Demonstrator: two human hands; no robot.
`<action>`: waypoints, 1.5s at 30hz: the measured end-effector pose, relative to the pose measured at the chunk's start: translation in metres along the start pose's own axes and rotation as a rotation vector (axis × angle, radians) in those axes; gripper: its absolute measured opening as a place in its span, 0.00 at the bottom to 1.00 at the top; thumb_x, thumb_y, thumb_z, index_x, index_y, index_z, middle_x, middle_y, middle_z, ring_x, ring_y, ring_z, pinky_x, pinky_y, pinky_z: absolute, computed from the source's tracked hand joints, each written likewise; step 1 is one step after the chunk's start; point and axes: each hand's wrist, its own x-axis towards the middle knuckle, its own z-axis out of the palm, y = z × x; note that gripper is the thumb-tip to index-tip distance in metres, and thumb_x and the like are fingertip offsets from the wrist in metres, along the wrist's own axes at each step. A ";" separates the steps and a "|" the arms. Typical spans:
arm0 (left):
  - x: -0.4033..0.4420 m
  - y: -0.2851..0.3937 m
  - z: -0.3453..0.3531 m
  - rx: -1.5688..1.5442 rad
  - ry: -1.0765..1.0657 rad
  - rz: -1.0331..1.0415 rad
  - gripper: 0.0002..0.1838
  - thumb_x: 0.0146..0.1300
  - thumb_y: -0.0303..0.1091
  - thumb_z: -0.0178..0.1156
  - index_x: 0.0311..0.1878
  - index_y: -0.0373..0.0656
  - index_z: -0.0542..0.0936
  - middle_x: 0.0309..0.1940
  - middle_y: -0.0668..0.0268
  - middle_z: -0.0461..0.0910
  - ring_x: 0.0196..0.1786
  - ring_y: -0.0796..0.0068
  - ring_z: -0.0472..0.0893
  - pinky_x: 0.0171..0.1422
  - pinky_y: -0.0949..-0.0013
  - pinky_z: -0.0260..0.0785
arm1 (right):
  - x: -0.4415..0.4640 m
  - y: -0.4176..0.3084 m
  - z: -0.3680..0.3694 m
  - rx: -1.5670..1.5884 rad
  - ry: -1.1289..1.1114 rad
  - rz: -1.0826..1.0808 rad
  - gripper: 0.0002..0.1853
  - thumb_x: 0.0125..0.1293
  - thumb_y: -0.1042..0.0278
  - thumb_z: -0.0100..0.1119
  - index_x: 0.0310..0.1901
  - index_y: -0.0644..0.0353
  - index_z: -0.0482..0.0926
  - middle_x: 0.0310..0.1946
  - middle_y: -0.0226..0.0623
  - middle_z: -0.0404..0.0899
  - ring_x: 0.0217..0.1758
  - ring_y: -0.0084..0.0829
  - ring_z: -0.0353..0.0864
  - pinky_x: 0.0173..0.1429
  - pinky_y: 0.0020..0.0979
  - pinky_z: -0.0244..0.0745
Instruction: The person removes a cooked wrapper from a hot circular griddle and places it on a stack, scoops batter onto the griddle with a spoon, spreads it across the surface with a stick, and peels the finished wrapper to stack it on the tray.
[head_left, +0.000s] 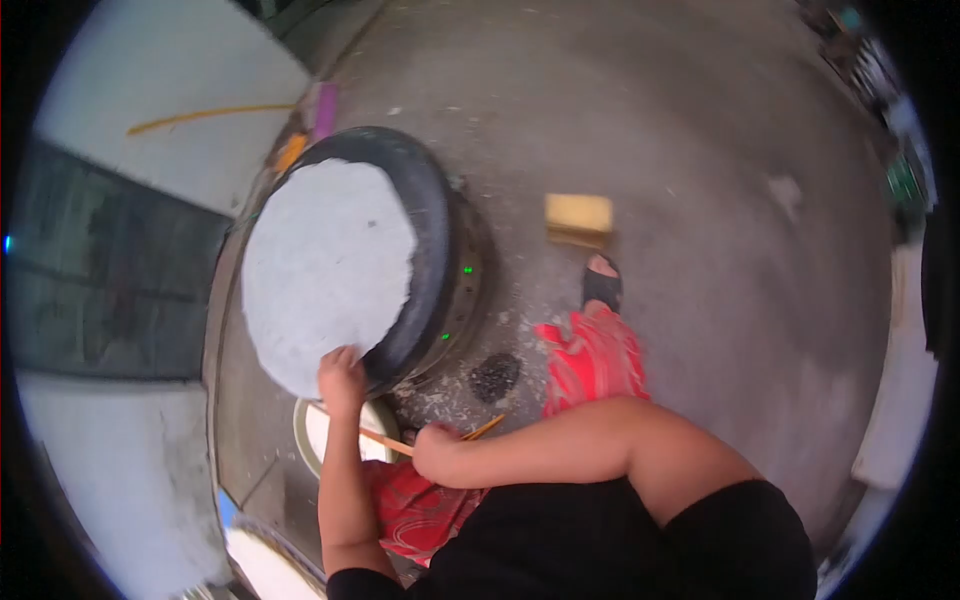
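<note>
A round black griddle (425, 230) with green lights on its side carries a large thin white sheet (325, 260), its edge ragged on the right. My left hand (342, 378) has its fingers pinched together at the sheet's lower edge. Below it, my right hand (436, 450) is closed around a wooden stick (385, 440), which reaches toward a bowl. The bowl (303, 440) holds something white and stands beside the griddle, partly hidden behind my left forearm.
A yellow block (579, 218) lies on the concrete floor near my sandalled foot (602, 285). A dark round patch (495, 378) marks the floor right of the bowl. White wall panels (180, 90) and a dark glass panel (110, 265) stand at left. A white round surface (268, 570) shows at lower left.
</note>
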 end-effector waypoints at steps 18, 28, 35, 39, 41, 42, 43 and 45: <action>-0.001 -0.009 -0.001 -0.077 -0.044 -0.151 0.14 0.48 0.23 0.57 0.42 0.39 0.78 0.40 0.55 0.77 0.44 0.56 0.75 0.51 0.62 0.65 | 0.035 -0.007 -0.008 -0.258 -0.226 0.040 0.09 0.49 0.60 0.55 0.27 0.56 0.77 0.20 0.30 0.75 0.16 0.27 0.72 0.21 0.25 0.71; -0.002 -0.011 -0.001 -0.090 -0.029 -0.136 0.15 0.48 0.21 0.56 0.42 0.38 0.78 0.41 0.55 0.76 0.45 0.58 0.75 0.51 0.63 0.66 | 0.020 -0.006 -0.016 -0.218 -0.125 0.030 0.09 0.48 0.60 0.57 0.27 0.55 0.78 0.20 0.29 0.75 0.17 0.27 0.72 0.19 0.25 0.70; -0.001 -0.006 -0.003 -0.132 -0.017 -0.169 0.14 0.49 0.21 0.56 0.42 0.40 0.78 0.42 0.55 0.76 0.46 0.59 0.75 0.51 0.64 0.66 | 0.015 -0.007 -0.015 -0.231 -0.179 0.027 0.09 0.47 0.60 0.59 0.27 0.55 0.77 0.19 0.29 0.75 0.17 0.27 0.72 0.21 0.25 0.70; -0.001 -0.007 -0.003 -0.114 -0.018 -0.160 0.14 0.49 0.22 0.57 0.42 0.39 0.78 0.41 0.55 0.76 0.46 0.58 0.74 0.52 0.63 0.66 | 0.033 -0.014 -0.008 -0.273 -0.250 0.036 0.09 0.48 0.60 0.59 0.28 0.55 0.77 0.19 0.28 0.75 0.17 0.26 0.71 0.22 0.25 0.70; -0.001 -0.009 -0.003 -0.110 -0.014 -0.146 0.13 0.49 0.22 0.57 0.42 0.39 0.78 0.41 0.55 0.76 0.46 0.57 0.74 0.52 0.62 0.65 | 0.031 -0.014 -0.008 -0.289 -0.185 0.098 0.10 0.49 0.58 0.58 0.27 0.55 0.76 0.21 0.27 0.75 0.17 0.26 0.71 0.22 0.25 0.70; -0.001 -0.010 -0.003 -0.106 -0.013 -0.129 0.13 0.50 0.23 0.57 0.42 0.39 0.78 0.41 0.55 0.76 0.46 0.56 0.74 0.52 0.62 0.65 | 0.032 -0.014 -0.007 -0.295 -0.187 0.094 0.10 0.49 0.58 0.58 0.27 0.55 0.76 0.21 0.27 0.75 0.17 0.26 0.71 0.22 0.25 0.70; -0.001 -0.010 -0.002 -0.106 -0.009 -0.136 0.13 0.50 0.23 0.57 0.42 0.39 0.78 0.41 0.55 0.76 0.46 0.56 0.74 0.52 0.62 0.65 | 0.034 -0.014 -0.006 -0.304 -0.214 0.100 0.10 0.50 0.58 0.57 0.27 0.54 0.76 0.21 0.26 0.75 0.18 0.25 0.72 0.23 0.25 0.70; -0.001 -0.011 0.000 -0.128 0.006 -0.140 0.13 0.49 0.24 0.57 0.42 0.39 0.78 0.42 0.54 0.76 0.46 0.56 0.74 0.53 0.61 0.65 | 0.043 -0.014 0.000 -0.330 -0.241 0.093 0.10 0.50 0.57 0.56 0.27 0.54 0.76 0.22 0.25 0.75 0.18 0.25 0.72 0.23 0.25 0.70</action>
